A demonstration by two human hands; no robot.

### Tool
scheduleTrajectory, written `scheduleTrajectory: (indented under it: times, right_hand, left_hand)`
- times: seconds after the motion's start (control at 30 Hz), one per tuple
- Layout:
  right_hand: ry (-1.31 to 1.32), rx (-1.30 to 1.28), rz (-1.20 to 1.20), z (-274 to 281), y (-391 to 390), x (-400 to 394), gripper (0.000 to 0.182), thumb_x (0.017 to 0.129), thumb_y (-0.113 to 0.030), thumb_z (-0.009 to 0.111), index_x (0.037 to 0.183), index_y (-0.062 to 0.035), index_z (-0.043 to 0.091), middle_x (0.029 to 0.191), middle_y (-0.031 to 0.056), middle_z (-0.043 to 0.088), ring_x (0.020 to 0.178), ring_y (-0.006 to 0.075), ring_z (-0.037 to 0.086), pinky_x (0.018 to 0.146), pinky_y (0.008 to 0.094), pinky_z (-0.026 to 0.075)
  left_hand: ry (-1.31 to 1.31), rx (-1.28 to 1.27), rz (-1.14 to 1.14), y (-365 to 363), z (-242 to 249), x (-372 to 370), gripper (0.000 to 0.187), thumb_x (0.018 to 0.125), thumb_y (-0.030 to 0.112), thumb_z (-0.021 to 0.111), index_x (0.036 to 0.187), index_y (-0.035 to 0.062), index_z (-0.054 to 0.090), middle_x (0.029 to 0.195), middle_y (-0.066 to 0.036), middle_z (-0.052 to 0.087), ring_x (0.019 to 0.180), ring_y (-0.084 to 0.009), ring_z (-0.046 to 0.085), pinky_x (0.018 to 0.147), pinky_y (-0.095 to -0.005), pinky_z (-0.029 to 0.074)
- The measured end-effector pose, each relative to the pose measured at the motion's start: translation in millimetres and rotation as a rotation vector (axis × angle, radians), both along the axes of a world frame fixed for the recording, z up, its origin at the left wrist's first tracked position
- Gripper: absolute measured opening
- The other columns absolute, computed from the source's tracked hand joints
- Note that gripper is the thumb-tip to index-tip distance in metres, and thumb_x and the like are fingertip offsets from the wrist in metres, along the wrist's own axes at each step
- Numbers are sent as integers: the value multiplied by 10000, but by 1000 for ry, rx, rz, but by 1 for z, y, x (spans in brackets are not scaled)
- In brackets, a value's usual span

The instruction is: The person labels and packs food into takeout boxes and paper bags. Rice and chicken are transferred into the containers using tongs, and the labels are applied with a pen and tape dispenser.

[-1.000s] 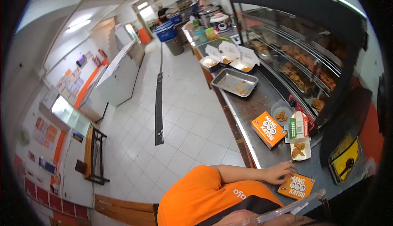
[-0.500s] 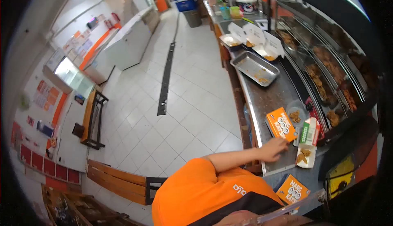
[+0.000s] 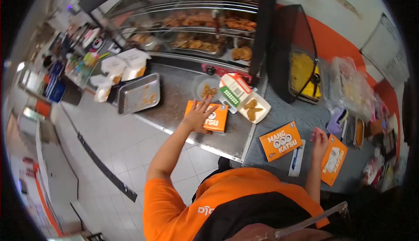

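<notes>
My left hand (image 3: 198, 118) lies on an orange printed box (image 3: 217, 119) on the metal counter, its fingers spread. Behind those fingers is a clear round bowl (image 3: 200, 85) with fried pieces. An open carton (image 3: 259, 114) to the right holds more fried pieces. My right hand (image 3: 321, 139) hangs over the grey surface, fingers loosely curled, with no object visible in it. It is between a flat orange box (image 3: 280, 141) and another orange box (image 3: 334, 160). A blue pen (image 3: 296, 157) on a white slip lies left of this hand.
A glass display case (image 3: 196, 20) with fried food stands behind the counter. A metal tray (image 3: 139, 94) and open white boxes (image 3: 126, 64) are at left. To the right are a yellow-filled tray (image 3: 301, 73), a dark mesh cover (image 3: 283, 44) and plastic bags (image 3: 353, 81).
The view has swung right, bringing my right hand and the third orange box into sight. My left hand now reaches farther over the box on the counter, fingers spread.
</notes>
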State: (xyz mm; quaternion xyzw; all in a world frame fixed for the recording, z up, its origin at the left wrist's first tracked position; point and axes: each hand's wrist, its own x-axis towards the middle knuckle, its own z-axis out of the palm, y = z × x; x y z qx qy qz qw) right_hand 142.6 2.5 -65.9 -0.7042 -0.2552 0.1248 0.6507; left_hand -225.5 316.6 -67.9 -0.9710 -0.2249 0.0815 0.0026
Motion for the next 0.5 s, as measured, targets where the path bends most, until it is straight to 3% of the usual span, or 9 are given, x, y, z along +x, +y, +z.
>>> scheduleTrajectory:
  times: [0.1, 0.2, 0.23, 0.3, 0.33, 0.43, 0.5]
  right_hand:
    - [38, -25, 60, 6, 1, -30, 168, 892, -104, 499, 974, 20, 578, 895, 66, 587, 713, 95, 531, 596, 219, 433]
    - [71, -46, 142, 11, 14, -66, 174, 888, -96, 505, 983, 28, 582, 841, 48, 569, 682, 79, 512, 584, 206, 415]
    - [110, -23, 179, 13, 20, -80, 177, 886, -91, 507, 987, 31, 584, 815, 39, 559, 671, 73, 504, 574, 200, 406]
    - [164, -40, 270, 16, 31, -104, 198, 887, -93, 501, 1008, 39, 585, 787, 32, 549, 667, 69, 501, 569, 200, 407]
    - [126, -75, 324, 17, 37, -114, 207, 888, -95, 498, 1015, 45, 583, 792, 36, 551, 670, 69, 502, 570, 201, 408]
    - [174, -187, 521, 18, 65, -148, 226, 879, -92, 502, 1043, 42, 580, 817, 62, 567, 655, 75, 511, 570, 213, 421]
    - [101, -281, 598, 6, 79, -159, 239, 857, -72, 516, 1066, 18, 587, 793, 64, 572, 627, 89, 509, 573, 224, 426]
  left_hand:
    - [-100, -34, -119, 11, -12, -6, 1069, 517, 546, 701, 1391, 183, 203, 1400, -201, 222, 1301, -381, 180, 1027, -558, 166]
    - [-285, -19, -73, 3, -24, -7, 930, 601, 540, 618, 1371, 156, 265, 1315, -256, 302, 1187, -400, 310, 982, -542, 218]
    - [-284, -26, -88, -10, -25, -1, 930, 601, 540, 618, 1371, 156, 265, 1315, -256, 302, 1187, -400, 310, 982, -542, 218]
    - [-194, 43, 305, -44, -24, 16, 953, 595, 563, 624, 1368, 132, 270, 1306, -261, 308, 1150, -400, 333, 952, -520, 247]
    - [-186, 65, 360, -58, -22, 24, 991, 577, 585, 639, 1366, 110, 271, 1309, -262, 305, 1120, -400, 348, 929, -505, 261]
    - [-159, -60, 320, -71, -7, 40, 1028, 557, 590, 661, 1372, 109, 259, 1322, -264, 286, 1119, -400, 349, 924, -512, 263]
    - [-223, -78, 244, -65, -14, 31, 1023, 516, 522, 706, 1368, 148, 282, 1337, -256, 257, 1131, -397, 337, 911, -522, 258]
